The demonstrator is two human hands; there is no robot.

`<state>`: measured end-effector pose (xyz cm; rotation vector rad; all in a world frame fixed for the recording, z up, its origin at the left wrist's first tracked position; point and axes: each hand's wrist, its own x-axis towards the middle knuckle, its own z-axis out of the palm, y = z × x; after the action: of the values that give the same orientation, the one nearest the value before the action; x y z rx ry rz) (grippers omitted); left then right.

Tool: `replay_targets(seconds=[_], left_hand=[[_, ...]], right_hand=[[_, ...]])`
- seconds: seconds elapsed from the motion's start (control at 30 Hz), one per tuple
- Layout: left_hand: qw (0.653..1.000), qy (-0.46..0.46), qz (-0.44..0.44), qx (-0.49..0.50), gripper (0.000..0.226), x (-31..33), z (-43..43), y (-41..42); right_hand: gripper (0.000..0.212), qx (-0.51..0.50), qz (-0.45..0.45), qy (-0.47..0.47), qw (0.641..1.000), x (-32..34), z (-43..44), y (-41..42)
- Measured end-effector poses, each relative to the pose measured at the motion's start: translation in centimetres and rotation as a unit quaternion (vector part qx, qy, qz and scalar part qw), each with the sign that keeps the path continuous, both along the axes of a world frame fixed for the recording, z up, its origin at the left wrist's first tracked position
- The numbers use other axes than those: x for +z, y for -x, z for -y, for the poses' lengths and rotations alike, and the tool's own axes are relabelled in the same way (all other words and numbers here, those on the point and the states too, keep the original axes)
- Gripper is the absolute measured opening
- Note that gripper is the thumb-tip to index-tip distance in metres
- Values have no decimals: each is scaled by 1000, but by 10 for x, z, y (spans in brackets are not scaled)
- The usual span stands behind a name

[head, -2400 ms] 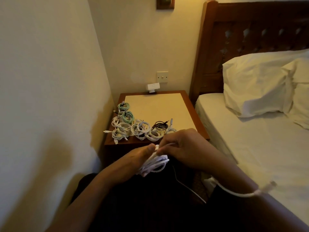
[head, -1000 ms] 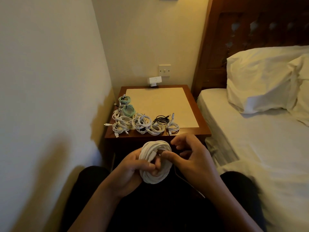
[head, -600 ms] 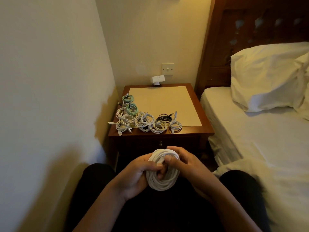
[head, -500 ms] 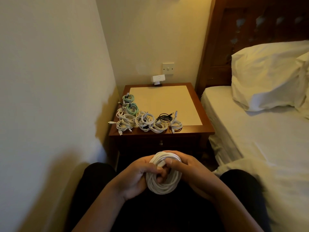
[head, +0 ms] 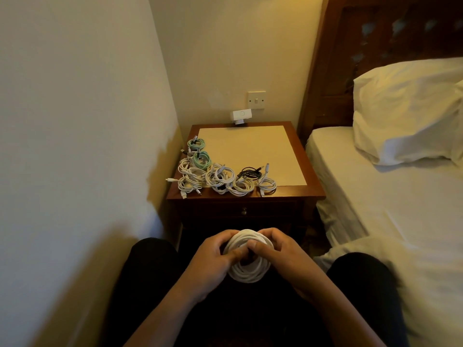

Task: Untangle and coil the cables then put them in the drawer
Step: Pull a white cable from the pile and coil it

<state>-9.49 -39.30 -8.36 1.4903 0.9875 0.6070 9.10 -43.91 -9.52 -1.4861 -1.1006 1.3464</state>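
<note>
A thick white cable wound into a round coil (head: 246,274) rests over my lap. My left hand (head: 213,261) grips its left side and my right hand (head: 283,256) its right side, with both thumbs pressed into the coil's middle. Several coiled cables (head: 218,175), white, mint green and one black, lie along the front left of the wooden nightstand (head: 310,191). The nightstand's drawer (head: 244,211) is closed, with a small round knob.
A wall runs close on the left. The bed (head: 400,209) with a white sheet and pillow (head: 411,108) lies on the right. A white adapter (head: 241,115) sits below the wall switch (head: 256,99) behind the nightstand. A cream mat (head: 250,151) covers the nightstand top.
The loose white cable has been wound into a full round coil. My hands have come down to my lap, both closed around the coil, and the trailing end has gone.
</note>
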Motion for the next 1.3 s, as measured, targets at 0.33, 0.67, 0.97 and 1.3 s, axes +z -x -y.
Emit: replay_targets(seconds=[0.33, 0.67, 0.97, 1.3], left_hand=[[983, 141, 108, 55, 30, -2, -13, 6], [991, -28, -9, 130, 21, -20, -23, 21], [965, 13, 58, 255, 11, -13, -43, 55], [940, -17, 61, 335, 10, -12, -49, 79]], right_hand=[[18, -43, -49, -17, 998, 1, -14, 5], [29, 35, -122, 42, 991, -5, -36, 13], [42, -48, 269, 151, 950, -94, -164, 3], [46, -119, 264, 147, 946, -119, -175, 22]])
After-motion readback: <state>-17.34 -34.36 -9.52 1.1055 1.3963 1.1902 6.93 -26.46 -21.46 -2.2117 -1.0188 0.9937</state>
